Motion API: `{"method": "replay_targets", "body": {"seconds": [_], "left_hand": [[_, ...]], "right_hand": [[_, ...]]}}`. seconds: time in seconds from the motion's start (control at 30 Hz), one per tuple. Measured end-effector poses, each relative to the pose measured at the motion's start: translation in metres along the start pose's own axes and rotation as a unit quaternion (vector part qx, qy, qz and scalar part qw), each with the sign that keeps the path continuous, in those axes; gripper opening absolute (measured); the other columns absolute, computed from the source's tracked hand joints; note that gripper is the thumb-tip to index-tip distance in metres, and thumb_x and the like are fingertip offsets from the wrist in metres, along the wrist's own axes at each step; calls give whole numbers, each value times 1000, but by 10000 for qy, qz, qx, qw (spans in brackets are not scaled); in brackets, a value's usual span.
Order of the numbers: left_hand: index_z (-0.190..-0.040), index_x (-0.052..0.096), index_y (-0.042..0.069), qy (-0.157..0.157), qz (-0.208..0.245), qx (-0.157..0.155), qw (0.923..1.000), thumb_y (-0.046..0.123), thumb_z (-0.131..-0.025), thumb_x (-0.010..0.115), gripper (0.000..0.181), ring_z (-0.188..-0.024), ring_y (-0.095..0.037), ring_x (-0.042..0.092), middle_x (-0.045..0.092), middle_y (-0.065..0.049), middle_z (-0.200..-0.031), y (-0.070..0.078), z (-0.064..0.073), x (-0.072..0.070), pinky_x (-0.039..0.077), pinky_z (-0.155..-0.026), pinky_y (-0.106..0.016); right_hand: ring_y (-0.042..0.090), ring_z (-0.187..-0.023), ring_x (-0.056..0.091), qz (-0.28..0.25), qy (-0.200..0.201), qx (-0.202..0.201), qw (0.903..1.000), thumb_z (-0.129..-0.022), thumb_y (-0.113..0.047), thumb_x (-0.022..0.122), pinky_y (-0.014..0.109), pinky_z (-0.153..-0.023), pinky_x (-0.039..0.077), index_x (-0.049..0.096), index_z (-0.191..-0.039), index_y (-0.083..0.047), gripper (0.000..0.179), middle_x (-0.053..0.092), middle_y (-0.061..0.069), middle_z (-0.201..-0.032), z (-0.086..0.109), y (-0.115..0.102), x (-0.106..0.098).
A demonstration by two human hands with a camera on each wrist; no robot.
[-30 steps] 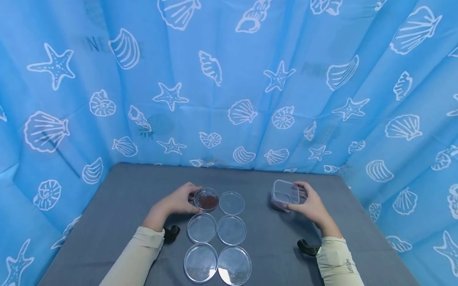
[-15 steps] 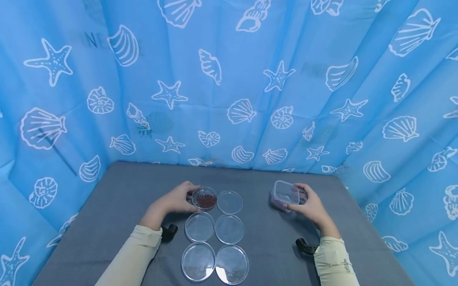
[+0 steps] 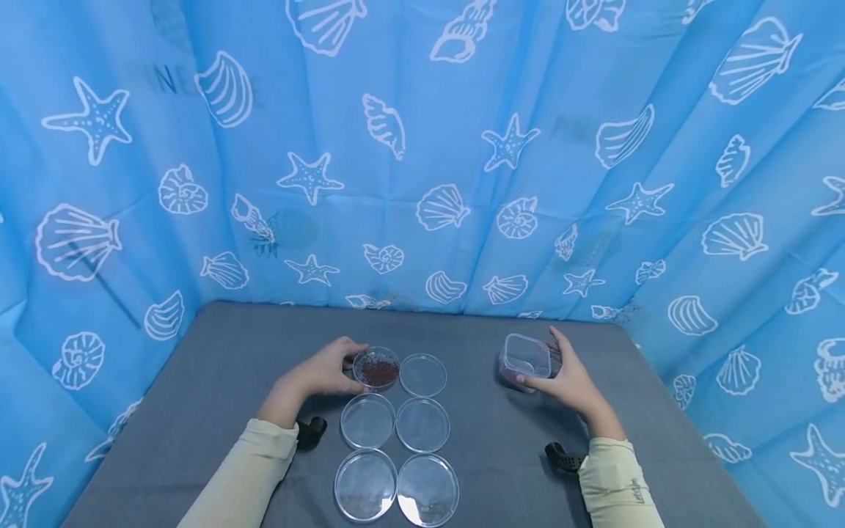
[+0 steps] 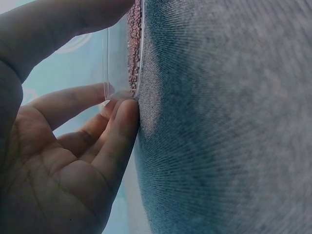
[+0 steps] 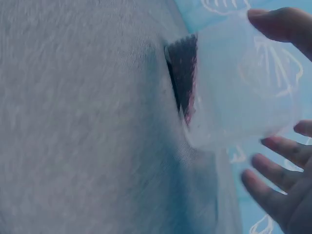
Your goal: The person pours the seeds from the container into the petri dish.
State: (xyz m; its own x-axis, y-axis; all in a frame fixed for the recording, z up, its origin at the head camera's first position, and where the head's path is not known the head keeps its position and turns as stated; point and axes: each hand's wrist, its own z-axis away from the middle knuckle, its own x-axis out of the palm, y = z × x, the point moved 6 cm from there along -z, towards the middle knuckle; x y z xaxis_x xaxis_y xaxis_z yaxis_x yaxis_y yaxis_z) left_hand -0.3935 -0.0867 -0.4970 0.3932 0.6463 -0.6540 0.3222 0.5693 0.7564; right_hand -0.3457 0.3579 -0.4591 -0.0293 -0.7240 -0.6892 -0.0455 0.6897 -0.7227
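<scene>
Grey cloth-covered surface (image 3: pixel 491 469), slightly wrinkled; far edge runs along a blue curtain (image 3: pixel 396 169) printed with white shells and starfish, faint darker lettering upper left. Curtain hangs in folds, also past the surface's left and right edges.

Left hand (image 3: pixel 319 372): thumb and fingers pinching a round clear dish (image 3: pixel 376 356) by its sides, reddish-brown granules (image 3: pixel 380 373) inside. Dish sits toward far edge, a bit left of middle. Five more clear dishes (image 3: pixel 423 375) complete two columns running from there toward near edge.

Right hand (image 3: pixel 576 387): fingers spread around a clear square container (image 3: pixel 528 356), thumb at its rim; can't tell if touching. Container stands toward far right corner, well apart from the dishes; dark reddish contents (image 5: pixel 187 78) at the bottom.

Pale sleeves (image 3: pixel 240 473) on both arms, black pieces (image 3: pixel 562 457) at both wrists.
</scene>
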Motion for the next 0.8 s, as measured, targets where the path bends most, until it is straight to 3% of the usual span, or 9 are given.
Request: {"method": "replay_targets", "body": {"seconds": [0.07, 0.2, 0.37, 0.57, 0.67, 0.8], "left_hand": [[-154, 51, -3, 6, 6, -15, 10000, 19, -81, 93, 87, -125, -40, 63, 57, -17, -132, 0, 0, 0, 60, -105, -50], [-154, 51, -4, 7, 39, 0, 10000, 18, -81, 92, 87, -125, -40, 62, 57, -18, -132, 0, 1, 0, 59, -106, -50], [-155, 50, -4, -21, 52, -18, 10000, 18, -81, 92, 88, -125, -41, 62, 56, -18, -132, 1, 1, 1, 59, -106, -50], [-155, 50, -2, -1, 80, -71, 9999, 18, -81, 93, 88, -127, -43, 62, 56, -18, -133, 0, 1, 2, 59, -107, -51], [-155, 51, -2, -1, 50, -67, 10000, 19, -81, 92, 87, -126, -42, 62, 56, -18, -134, 0, 2, 2, 59, -106, -51], [-155, 51, -1, -3, 17, -78, 10000, 19, -81, 92, 87, -126, -41, 63, 56, -17, -134, 0, 2, 2, 59, -106, -51]], "right_hand": [[57, -152, 31, 172, 147, -237, 9995, -86, -36, 89, 73, -120, 37, 10, -171, -7, 120, 28, 33, -167, 0, -10, 0], [53, -151, 34, 540, 515, -797, 9940, -82, -36, 92, 75, -119, 35, 28, -168, -9, 110, 35, 28, -166, -2, -33, 5], [51, -150, 33, 1330, 635, -1606, 9759, -77, -33, 95, 77, -117, 34, 40, -163, -7, 105, 44, 25, -161, -2, -68, 27], [46, -148, 40, 2036, 154, -2326, 9509, -74, -34, 98, 68, -118, 42, 48, -157, -4, 101, 49, 22, -156, -6, -100, 63], [44, -148, 43, 2158, -176, -2467, 9446, -74, -34, 98, 64, -119, 44, 50, -155, -3, 99, 51, 22, -155, -9, -106, 80], [42, -148, 44, 2273, -731, -2354, 9421, -76, -34, 98, 60, -120, 45, 49, -156, -2, 99, 50, 22, -156, -14, -109, 102]]}}
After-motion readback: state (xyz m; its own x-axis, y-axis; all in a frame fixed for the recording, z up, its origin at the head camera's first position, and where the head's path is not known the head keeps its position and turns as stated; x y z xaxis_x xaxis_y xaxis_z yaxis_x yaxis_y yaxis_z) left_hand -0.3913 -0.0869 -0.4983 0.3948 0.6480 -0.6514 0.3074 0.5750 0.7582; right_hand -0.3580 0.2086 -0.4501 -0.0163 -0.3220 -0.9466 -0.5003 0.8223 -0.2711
